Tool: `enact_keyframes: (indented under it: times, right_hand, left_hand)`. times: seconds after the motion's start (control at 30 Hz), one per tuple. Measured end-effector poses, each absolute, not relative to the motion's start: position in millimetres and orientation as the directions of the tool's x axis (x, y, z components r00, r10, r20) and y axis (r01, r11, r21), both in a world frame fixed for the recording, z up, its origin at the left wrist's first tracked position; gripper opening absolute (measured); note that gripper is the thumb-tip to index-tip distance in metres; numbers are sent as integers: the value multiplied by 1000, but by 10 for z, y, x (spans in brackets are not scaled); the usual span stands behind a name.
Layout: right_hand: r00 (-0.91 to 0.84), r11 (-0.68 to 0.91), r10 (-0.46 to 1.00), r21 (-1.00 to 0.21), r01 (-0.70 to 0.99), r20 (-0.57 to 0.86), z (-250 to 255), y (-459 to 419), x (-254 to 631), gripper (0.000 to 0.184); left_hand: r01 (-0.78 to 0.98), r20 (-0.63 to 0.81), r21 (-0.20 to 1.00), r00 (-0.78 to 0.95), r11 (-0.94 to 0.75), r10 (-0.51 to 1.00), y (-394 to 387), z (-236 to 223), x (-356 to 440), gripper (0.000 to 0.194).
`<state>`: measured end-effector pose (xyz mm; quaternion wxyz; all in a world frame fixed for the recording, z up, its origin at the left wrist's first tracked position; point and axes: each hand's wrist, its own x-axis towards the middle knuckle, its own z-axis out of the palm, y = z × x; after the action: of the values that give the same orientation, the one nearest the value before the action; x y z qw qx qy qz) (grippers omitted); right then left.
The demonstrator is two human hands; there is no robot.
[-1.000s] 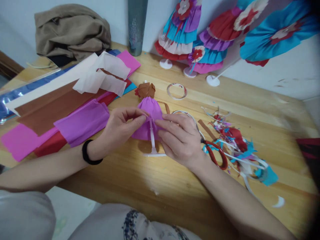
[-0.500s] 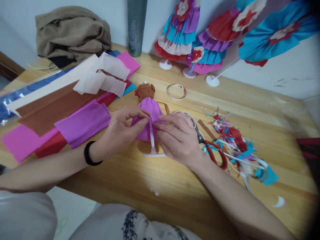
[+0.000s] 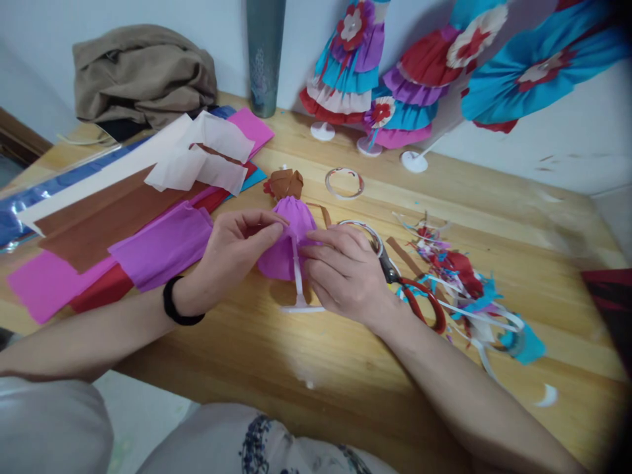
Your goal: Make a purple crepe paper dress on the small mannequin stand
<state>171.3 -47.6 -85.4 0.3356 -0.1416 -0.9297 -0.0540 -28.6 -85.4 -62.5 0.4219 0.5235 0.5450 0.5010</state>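
Note:
A small dress figure lies on the table, with a brown paper top (image 3: 285, 184) and a gathered purple crepe paper skirt (image 3: 282, 253). Its white plastic stand (image 3: 297, 273) runs out from the skirt toward me, ending in a flat base. My left hand (image 3: 241, 250), wearing a black wristband, pinches thumb and forefinger together at the skirt beside the stand's rod. On the other side, my right hand (image 3: 348, 273) has its fingers closed at the skirt's right edge; its fingertips are partly hidden. Red-handled scissors (image 3: 424, 299) lie partly behind my right hand.
Folded crepe paper sheets (image 3: 93, 217) are stacked at left, under white scraps (image 3: 217, 141). Tape rings (image 3: 344, 184) and a pile of paper scraps (image 3: 464, 276) lie right. Behind stand a tall bottle (image 3: 266, 59), brown cloth (image 3: 143, 76) and several ruffled paper dresses (image 3: 345, 72) on stands.
My left fingertips have drawn slightly left, away from the stand's rod. My right hand stays at the skirt's edge, and the camera view has shifted a little.

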Motion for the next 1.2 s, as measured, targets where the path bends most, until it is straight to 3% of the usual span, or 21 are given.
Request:
enact_keyframes:
  times: [0.2,0.33,0.43,0.7,0.9,1.2]
  right_hand:
    - [-739,955,210,26,294,641,-835,-484,1700,17]
    - [-728,957,191,41,287,658,-836,-488,1695,15]
    - [-719,958,180,47,284,671,-835,-488,1693,15]
    - [-689,959,154,62,277,708,-816,-496,1701,17]
    - [-676,962,151,49,268,722,-839,-497,1708,14]
    - [-649,964,146,39,262,746,-852,-497,1707,13]
  left_hand:
    - [269,171,951,-45,-152,984,-901,-611,-263,11]
    - [426,391,824,49,-374,919,-930,-654,-241,9]
    - [489,465,737,134,-466,875,-936,-690,-233,11]
    - [499,501,688,198,-527,842,-959,-706,-225,9]
    - [513,484,701,170,-496,859,-1001,-709,-222,14]
    - [587,509,620,205,-521,836,-1025,-718,-229,23]
